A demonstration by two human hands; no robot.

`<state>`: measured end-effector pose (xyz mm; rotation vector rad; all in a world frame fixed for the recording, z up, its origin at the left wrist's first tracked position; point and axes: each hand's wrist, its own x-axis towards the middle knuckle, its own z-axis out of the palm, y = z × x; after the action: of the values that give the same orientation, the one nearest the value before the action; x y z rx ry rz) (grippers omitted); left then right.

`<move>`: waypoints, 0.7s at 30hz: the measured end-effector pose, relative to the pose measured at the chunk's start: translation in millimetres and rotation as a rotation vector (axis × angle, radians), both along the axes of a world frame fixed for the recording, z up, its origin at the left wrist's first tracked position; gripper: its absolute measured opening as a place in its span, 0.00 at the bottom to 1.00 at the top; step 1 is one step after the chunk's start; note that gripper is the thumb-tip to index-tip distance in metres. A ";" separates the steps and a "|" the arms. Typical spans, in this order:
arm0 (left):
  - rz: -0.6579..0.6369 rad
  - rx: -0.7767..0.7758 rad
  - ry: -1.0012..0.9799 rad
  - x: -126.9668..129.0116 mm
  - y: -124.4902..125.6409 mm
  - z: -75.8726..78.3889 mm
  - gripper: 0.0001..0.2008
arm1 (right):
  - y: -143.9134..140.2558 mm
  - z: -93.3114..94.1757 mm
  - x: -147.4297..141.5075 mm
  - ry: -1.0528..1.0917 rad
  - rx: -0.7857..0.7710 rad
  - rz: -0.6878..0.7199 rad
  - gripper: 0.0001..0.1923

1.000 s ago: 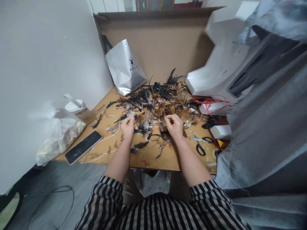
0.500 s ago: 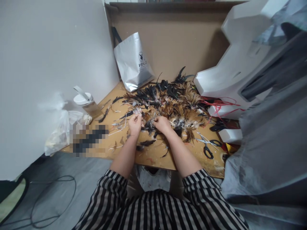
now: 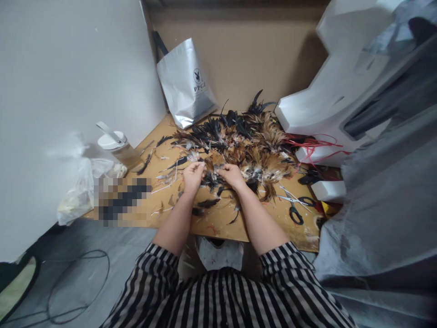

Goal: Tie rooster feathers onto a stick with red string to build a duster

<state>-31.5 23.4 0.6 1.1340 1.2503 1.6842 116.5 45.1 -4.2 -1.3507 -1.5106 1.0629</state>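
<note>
Both hands (image 3: pixel 213 175) seemingly pinch feathers (image 3: pixel 213 163) near the table's (image 3: pixel 218 225) front edge.

Makeshift home craft corner: feathers (image 3: pixel 239 146) heaped on desk (image 3: pixel 218 223), scissors (image 3: pixel 293 205), cardboard backdrop (image 3: pixel 246 59), foam blocks (image 3: pixel 327 91).

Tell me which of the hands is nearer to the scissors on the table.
Right. The right hand is in the feather pile, with the scissors lying off to its right. The left hand is farther away, beyond the right hand.
</note>
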 end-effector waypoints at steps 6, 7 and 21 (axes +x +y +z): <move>-0.194 -0.071 0.110 0.9 -2.4 -1.8 0.12 | -6.6 9.4 -1.6 0.360 -0.182 -0.014 0.17; -0.213 -0.080 0.116 1.1 -3.0 -2.0 0.13 | -7.6 10.6 -1.7 0.376 -0.192 -0.008 0.17; -0.265 -0.181 0.037 3.6 -1.9 -4.2 0.11 | -9.1 12.3 -0.9 0.316 -0.182 0.018 0.16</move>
<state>-27.9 21.6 -3.6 1.1680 1.1908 1.3331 115.6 36.0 8.1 -1.2221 -1.2186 1.3808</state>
